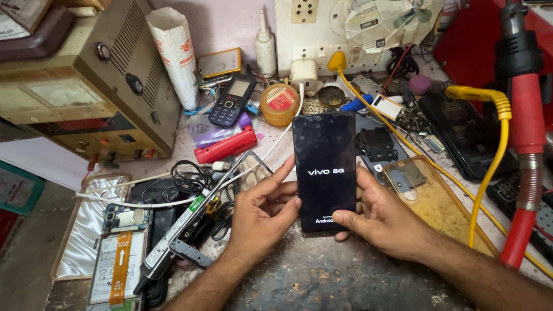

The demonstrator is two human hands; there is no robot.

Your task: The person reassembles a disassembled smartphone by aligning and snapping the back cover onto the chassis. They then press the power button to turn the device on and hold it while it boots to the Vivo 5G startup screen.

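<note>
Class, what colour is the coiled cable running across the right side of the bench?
The coiled cable is yellow, seen best in the head view.

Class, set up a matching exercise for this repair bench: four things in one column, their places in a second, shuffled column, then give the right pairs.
Things:
1. smartphone
2. keypad phone
3. opened phone
4. yellow case

Places:
A. at the back, beside the round tin
B. under the right forearm
C. held upright between left hand and right hand
D. lying at the bench's near left, back cover off

Pairs: 1-C, 2-A, 3-D, 4-B
</note>
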